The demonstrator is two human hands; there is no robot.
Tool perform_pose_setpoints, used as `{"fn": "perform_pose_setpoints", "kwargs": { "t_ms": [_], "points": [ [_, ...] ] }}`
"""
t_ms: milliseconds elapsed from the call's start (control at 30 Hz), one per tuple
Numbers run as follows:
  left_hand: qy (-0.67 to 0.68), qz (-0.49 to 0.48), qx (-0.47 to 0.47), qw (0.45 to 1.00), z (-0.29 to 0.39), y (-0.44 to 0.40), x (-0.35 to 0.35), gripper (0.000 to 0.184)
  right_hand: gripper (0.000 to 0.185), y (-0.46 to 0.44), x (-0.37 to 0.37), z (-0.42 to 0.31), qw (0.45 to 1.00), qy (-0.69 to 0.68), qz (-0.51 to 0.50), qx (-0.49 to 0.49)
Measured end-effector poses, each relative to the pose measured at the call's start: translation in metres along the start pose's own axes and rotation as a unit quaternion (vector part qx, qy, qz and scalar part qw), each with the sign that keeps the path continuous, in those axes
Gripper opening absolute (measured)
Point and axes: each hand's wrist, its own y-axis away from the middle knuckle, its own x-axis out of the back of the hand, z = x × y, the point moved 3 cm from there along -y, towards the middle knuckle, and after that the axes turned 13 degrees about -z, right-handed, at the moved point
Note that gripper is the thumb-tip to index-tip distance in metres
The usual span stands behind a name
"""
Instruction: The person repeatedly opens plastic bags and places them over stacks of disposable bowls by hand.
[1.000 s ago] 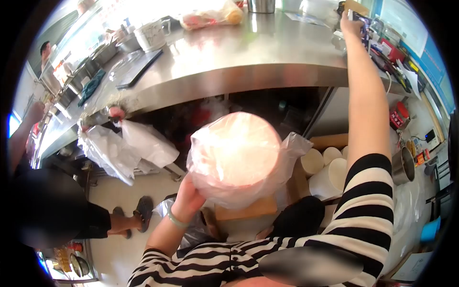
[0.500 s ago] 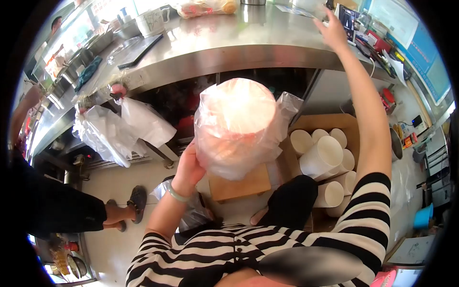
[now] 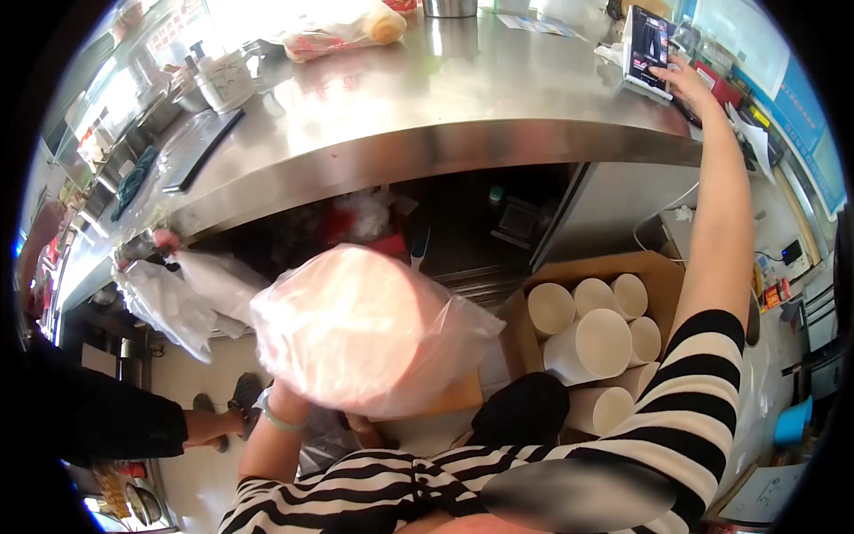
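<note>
A round pale pink container [image 3: 360,325] wrapped in clear plastic hangs in front of my body, tilted toward the camera. My left hand [image 3: 289,398] supports it from below at its left side; the fingers are hidden behind the plastic. At the back right, my right hand [image 3: 683,82] reaches to a phone [image 3: 648,49] that leans upright on the metal counter [image 3: 445,93]. A fingertip touches the lower part of its screen, and the other fingers are spread.
Below right, a cardboard box [image 3: 649,265] holds several white paper cups [image 3: 603,343]. White plastic bags [image 3: 169,307] hang at the counter's left. A dark tablet-like slab [image 3: 205,151] lies on the counter. Another person's leg [image 3: 209,425] shows at the left.
The wrapped container has moved left and is now lower than half a second ago. My right hand has come down onto the phone's screen. The phone now shows more fully as the view has shifted.
</note>
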Motion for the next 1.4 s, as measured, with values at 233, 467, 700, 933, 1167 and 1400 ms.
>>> {"fn": "perform_pose_setpoints", "kwargs": {
  "t_ms": [233,467,700,933,1167,1400],
  "points": [
    [0.001,0.014,-0.002,1.000,-0.001,-0.006,-0.001,0.052,0.078,-0.013,0.017,0.016,0.985,-0.110,0.099,-0.086],
    [0.033,0.003,-0.014,0.999,-0.001,0.007,0.003,0.052,0.073,0.009,0.039,-0.007,0.940,0.118,0.314,0.056],
    [0.102,0.003,0.049,0.994,-0.009,0.009,0.046,0.042,0.080,0.052,0.014,-0.035,0.980,-0.035,0.185,-0.059],
    [0.067,0.038,0.012,0.997,-0.005,0.006,0.019,0.051,0.091,0.023,-0.009,-0.034,0.983,-0.037,0.164,-0.066],
    [0.043,0.008,-0.003,0.999,-0.005,-0.011,0.009,0.052,0.092,0.000,-0.022,-0.021,0.995,-0.080,0.008,-0.054],
    [0.055,-0.019,-0.009,0.998,-0.006,-0.012,0.007,0.052,0.062,-0.018,-0.013,0.007,0.998,-0.053,-0.007,0.025]
  ]
}}
